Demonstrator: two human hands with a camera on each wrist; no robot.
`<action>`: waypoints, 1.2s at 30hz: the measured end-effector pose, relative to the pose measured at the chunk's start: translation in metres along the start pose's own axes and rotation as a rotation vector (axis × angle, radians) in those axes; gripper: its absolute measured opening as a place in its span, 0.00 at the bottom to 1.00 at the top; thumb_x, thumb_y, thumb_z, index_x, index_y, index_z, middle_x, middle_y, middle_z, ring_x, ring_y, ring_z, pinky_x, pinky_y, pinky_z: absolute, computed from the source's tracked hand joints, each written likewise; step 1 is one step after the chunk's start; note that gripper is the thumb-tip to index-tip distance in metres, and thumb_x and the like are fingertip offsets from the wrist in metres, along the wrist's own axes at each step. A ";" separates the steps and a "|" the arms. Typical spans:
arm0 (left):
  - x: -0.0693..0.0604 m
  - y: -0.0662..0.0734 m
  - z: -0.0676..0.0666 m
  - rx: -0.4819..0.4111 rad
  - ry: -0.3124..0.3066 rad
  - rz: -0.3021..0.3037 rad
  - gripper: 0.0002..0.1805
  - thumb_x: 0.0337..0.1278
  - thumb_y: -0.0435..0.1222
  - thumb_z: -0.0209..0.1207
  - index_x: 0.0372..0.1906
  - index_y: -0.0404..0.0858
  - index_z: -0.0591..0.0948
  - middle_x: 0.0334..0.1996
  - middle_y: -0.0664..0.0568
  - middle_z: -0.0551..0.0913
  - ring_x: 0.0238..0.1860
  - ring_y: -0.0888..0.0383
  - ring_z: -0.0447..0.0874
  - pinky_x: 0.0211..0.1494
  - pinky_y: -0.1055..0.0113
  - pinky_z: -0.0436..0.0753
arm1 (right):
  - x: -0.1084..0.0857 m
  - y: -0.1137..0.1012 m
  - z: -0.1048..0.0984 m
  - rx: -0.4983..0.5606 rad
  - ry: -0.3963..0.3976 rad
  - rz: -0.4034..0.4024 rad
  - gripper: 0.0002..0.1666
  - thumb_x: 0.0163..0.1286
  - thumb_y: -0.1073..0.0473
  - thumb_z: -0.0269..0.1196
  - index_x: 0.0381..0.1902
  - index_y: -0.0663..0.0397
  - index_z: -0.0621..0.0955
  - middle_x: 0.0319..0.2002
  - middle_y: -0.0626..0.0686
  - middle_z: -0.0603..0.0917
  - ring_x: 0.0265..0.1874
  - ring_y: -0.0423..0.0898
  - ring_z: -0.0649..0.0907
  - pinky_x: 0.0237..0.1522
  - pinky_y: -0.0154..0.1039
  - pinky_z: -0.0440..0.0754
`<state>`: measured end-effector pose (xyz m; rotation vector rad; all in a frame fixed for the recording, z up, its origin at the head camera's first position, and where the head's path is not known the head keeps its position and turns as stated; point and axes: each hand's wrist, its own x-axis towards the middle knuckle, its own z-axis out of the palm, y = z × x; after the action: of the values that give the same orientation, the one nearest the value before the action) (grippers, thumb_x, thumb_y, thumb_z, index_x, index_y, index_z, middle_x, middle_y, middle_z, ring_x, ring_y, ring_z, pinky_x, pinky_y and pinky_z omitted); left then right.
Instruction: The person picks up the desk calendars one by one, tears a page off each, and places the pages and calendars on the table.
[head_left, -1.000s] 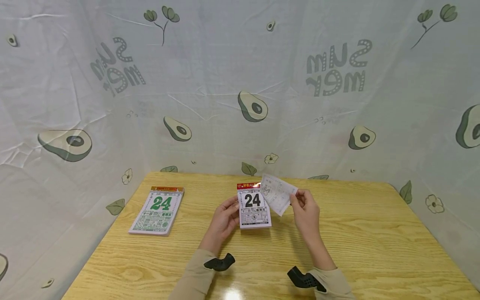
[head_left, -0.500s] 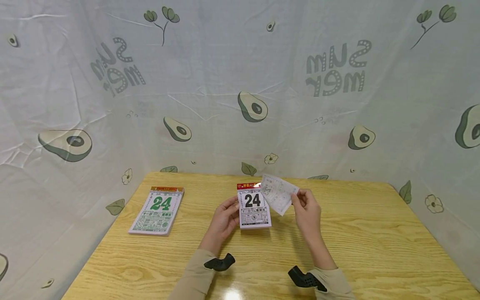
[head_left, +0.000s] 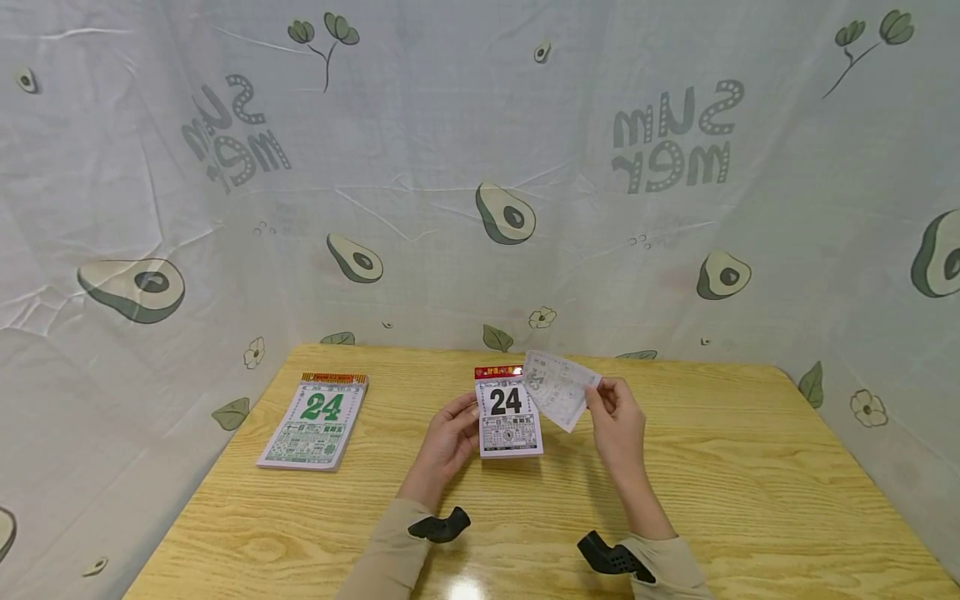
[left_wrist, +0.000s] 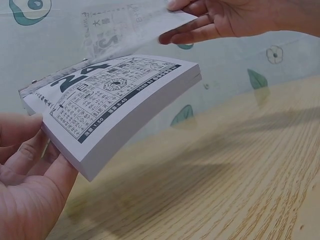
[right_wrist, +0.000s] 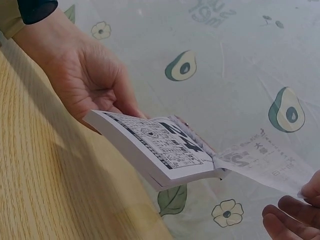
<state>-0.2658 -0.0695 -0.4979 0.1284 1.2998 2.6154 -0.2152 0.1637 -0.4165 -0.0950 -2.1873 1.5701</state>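
A thick tear-off calendar [head_left: 509,429] with a red header and a black 24 is held above the table, tilted. My left hand [head_left: 447,442] grips its left edge, thumb at the front side and fingers reaching behind. Between thumb and fingers, my right hand [head_left: 618,425] pinches the corner of a thin, see-through page [head_left: 558,389]. In the right wrist view that page [right_wrist: 267,160] stretches out from the calendar's top corner [right_wrist: 212,155] and still meets it there. The left wrist view shows the thick stack of pages [left_wrist: 145,120] from below.
Another calendar [head_left: 311,425] with a green 24 lies on the wooden table [head_left: 750,467] at the left. A pale curtain [head_left: 427,167] printed with avocados hangs behind and at both sides. Black wrist mounts [head_left: 440,527] sit on both sleeves.
My right hand has shifted slightly to the right, drawing the page a little farther outward from the calendar. My left hand and the calendar have stayed nearly in place.
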 end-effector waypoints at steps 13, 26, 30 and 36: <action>0.000 0.001 0.002 0.005 0.034 -0.023 0.18 0.69 0.25 0.48 0.60 0.36 0.74 0.42 0.56 0.85 0.39 0.62 0.85 0.40 0.68 0.83 | 0.002 0.000 -0.001 0.005 0.004 0.040 0.15 0.75 0.60 0.55 0.51 0.67 0.74 0.50 0.65 0.81 0.37 0.28 0.78 0.39 0.17 0.76; 0.001 0.002 0.000 -0.009 0.041 -0.006 0.16 0.70 0.25 0.47 0.58 0.36 0.73 0.41 0.56 0.86 0.37 0.63 0.85 0.40 0.68 0.83 | 0.003 -0.001 -0.007 0.051 0.053 0.038 0.15 0.75 0.60 0.53 0.50 0.69 0.73 0.48 0.67 0.81 0.34 0.24 0.78 0.37 0.17 0.76; 0.002 0.007 -0.008 -0.062 0.055 0.003 0.16 0.70 0.25 0.46 0.58 0.37 0.73 0.40 0.55 0.87 0.36 0.62 0.86 0.40 0.67 0.84 | 0.007 -0.001 -0.016 0.052 0.119 0.052 0.16 0.76 0.58 0.52 0.50 0.68 0.73 0.49 0.66 0.82 0.35 0.24 0.78 0.37 0.16 0.76; 0.002 0.008 -0.011 -0.072 0.045 0.022 0.15 0.70 0.26 0.47 0.56 0.39 0.76 0.39 0.56 0.87 0.37 0.62 0.87 0.40 0.67 0.84 | 0.009 0.002 -0.020 0.053 0.143 0.039 0.17 0.75 0.58 0.53 0.50 0.68 0.73 0.50 0.66 0.82 0.35 0.23 0.78 0.37 0.16 0.75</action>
<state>-0.2713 -0.0823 -0.4981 0.0732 1.2229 2.6946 -0.2161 0.1848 -0.4100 -0.2275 -2.0440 1.5906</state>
